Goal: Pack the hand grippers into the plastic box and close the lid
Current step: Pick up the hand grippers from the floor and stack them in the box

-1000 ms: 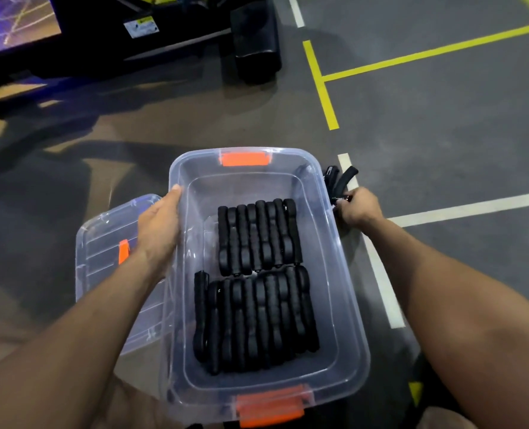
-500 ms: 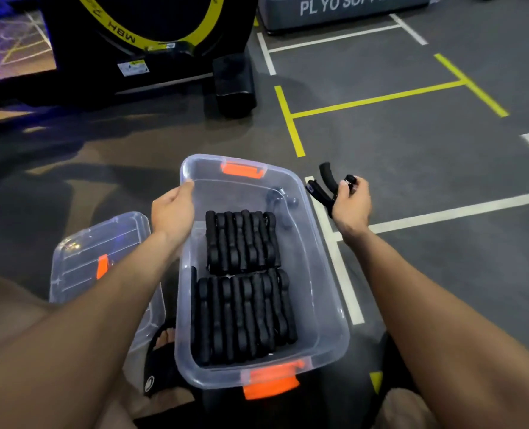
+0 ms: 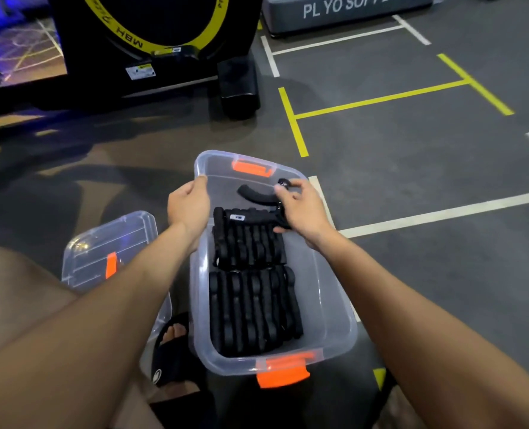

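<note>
A gripper point(image 3: 258, 196) was held over the box point(image 3: 328, 292) by the clenched right hand point(image 3: 300, 212); the left hand point(image 3: 189, 209) gripped the rim. Packing was under way; lowering beside the rows seemed next.

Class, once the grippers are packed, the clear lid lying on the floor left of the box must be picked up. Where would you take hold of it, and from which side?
Probably grip the lid by its far long edge, reaching from above with the left hand. It lies flat with that rim exposed; its near end is hidden behind the forearm.
</note>
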